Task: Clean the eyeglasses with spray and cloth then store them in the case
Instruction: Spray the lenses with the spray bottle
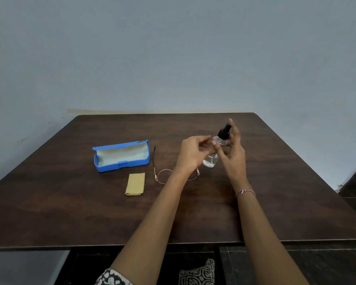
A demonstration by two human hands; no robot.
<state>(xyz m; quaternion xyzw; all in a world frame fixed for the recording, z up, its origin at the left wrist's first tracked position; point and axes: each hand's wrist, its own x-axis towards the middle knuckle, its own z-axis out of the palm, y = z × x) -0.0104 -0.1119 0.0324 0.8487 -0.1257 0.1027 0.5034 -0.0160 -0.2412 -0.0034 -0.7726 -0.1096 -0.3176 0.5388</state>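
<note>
Early stage, judged from layout: spraying not yet done, wiping and storing left. Spray bottle [212, 155] held tilted above desk [70, 202], gripped by right hand [232, 157] with fingers around black pump; left hand [190, 153] pinched at bottle's clear body. Eyeglasses [162, 171] flat on desk, unfolded, just under and left of left hand, partly hidden by wrist. Cloth [135, 184] untouched, further left. Case [120, 158] open, empty, well left of hands. Counted: one bottle, one glasses, one cloth, one case.
</note>
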